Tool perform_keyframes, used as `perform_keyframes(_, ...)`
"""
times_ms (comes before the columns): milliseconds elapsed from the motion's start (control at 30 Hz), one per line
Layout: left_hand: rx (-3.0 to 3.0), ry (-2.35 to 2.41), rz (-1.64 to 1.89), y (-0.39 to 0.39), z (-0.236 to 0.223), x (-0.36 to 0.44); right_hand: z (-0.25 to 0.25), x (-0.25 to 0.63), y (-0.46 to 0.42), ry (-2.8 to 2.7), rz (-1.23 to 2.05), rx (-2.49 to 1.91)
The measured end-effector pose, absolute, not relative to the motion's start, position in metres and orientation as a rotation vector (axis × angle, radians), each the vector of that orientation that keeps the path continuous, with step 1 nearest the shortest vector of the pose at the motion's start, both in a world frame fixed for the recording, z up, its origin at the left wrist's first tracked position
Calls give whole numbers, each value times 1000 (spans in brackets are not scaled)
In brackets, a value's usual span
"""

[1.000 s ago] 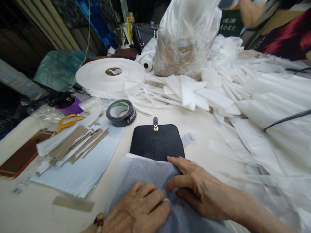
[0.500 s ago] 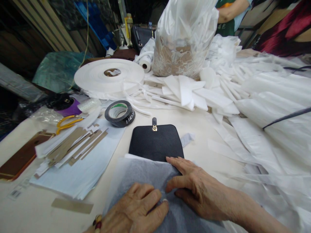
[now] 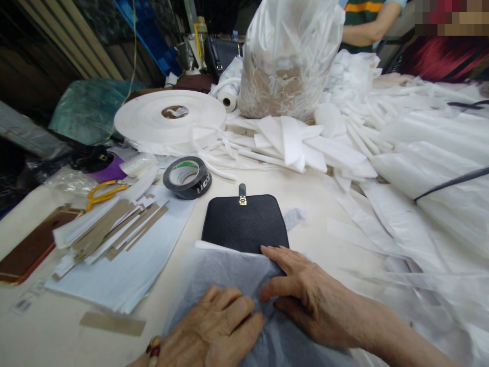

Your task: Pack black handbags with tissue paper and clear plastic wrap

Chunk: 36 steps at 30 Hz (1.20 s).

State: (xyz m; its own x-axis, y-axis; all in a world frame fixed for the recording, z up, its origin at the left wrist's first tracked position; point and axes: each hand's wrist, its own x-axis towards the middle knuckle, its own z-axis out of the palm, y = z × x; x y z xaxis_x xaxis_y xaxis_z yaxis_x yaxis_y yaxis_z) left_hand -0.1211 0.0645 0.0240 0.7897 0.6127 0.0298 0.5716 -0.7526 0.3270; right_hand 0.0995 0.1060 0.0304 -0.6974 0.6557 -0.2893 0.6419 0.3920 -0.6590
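Observation:
A black leather flap (image 3: 244, 223) lies flat on the table, its strap and gold clasp (image 3: 242, 201) pointing away from me. Thin translucent white tissue paper (image 3: 225, 262) covers the part nearer to me, and a dark shape shows through it. My left hand (image 3: 216, 323) is curled with bent fingers against the paper; its fingertips are hidden. My right hand (image 3: 305, 295) has its fingers apart, the forefinger reaching to where paper meets flap and the thumb over the sheet. A beaded bracelet (image 3: 154, 350) circles my left wrist.
Left are a phone (image 3: 42, 244), yellow-handled scissors (image 3: 103, 193), cardboard strips (image 3: 103, 234) and black tape (image 3: 187, 177). Behind stand a large white roll (image 3: 141, 120) and a plastic bag (image 3: 290, 66). White foam pieces (image 3: 290, 142) spread rightward. A person's arm (image 3: 369, 33) shows behind.
My left hand has shifted slightly on the tissue paper, its thumb closer against the fingers. The right hand and the black flap stay nearly still. The view has tilted a little.

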Motion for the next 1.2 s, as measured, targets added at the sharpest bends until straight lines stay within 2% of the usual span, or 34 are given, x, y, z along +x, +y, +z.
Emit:
perform_keyframes(333,2680,904,333,64,27,-126,30,100,106,-2608,1228,-1211)
perform_keyframes(567,2773,912,635,60,-1,-122,26,102,106,-2640,1227,-1062)
perform_keyframes(767,2866,779,740,61,-9,-123,26,103,108,-2681,1302,-1036)
perform_keyframes(900,2847,793,724,62,-2,-123,26,101,108,-2732,1310,-1075)
perform_keyframes(1067,2837,841,479,62,9,-121,25,101,108,-2768,1268,-1028)
perform_keyframes(1200,2887,805,645,62,7,-121,23,104,108,-2771,1237,-990)
